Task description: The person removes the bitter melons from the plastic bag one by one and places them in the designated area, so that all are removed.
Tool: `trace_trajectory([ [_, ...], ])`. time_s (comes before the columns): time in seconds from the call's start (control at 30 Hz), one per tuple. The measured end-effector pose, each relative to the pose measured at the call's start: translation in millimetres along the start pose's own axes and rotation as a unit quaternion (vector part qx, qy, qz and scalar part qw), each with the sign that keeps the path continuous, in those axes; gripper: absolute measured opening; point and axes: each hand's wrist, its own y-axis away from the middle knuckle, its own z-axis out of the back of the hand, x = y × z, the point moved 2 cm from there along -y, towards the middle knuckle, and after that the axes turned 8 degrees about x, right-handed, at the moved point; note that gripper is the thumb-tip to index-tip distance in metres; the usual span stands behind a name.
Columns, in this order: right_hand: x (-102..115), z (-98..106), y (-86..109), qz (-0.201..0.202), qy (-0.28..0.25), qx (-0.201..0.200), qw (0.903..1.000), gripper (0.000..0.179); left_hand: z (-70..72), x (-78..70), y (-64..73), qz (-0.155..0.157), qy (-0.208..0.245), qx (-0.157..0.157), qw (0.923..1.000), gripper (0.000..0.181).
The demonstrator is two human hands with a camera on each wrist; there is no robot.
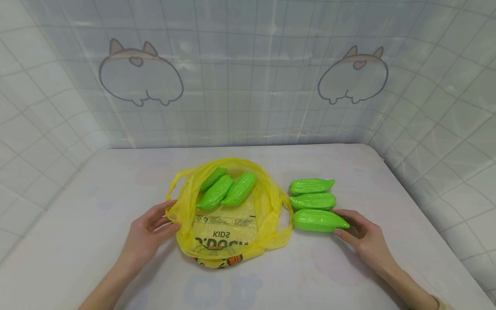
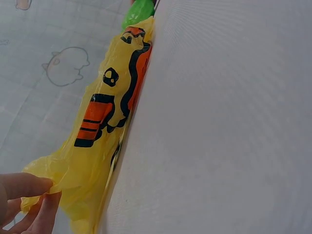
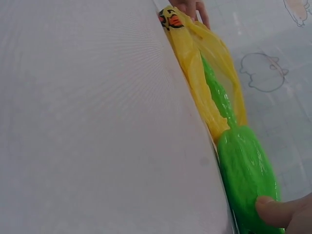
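Observation:
A yellow plastic bag [image 1: 271,215] lies on the table with its mouth spread wide. My left hand [image 1: 145,234] pinches the left side of its rim between thumb and fingers, as the left wrist view [image 2: 31,200] also shows. Inside the bag, several shiny green bitter melons [image 1: 241,189] lie together toward the back. Three more sit stacked front to back just right of the bag: a far one [image 1: 311,186], a middle one [image 1: 314,201] and a near one [image 1: 317,220]. My right hand [image 1: 366,241] grips the near bitter melon by its pointed right end, thumb on the front side.
The white table [image 1: 97,241] reaches back to a tiled-pattern wall covering [image 1: 248,86] with two cartoon animal drawings. Similar side walls [image 1: 453,129] rise on the left and right. One bag handle [image 1: 288,215] touches the left ends of the loose melons.

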Motion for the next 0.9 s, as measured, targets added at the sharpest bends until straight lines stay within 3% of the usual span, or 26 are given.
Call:
trace_trajectory([
  [0.27,-1.8,0.7,0.2,-0.025,0.018,-0.01,0.9995,0.046,-0.1,-0.6,0.1,0.005,0.006,0.002,1.0,0.065],
  [0.9,0.1,1.8,-0.1,0.021,0.009,-0.033,0.9992,0.047,-0.2,0.9,0.0,-0.001,0.002,0.005,1.0,0.065],
])
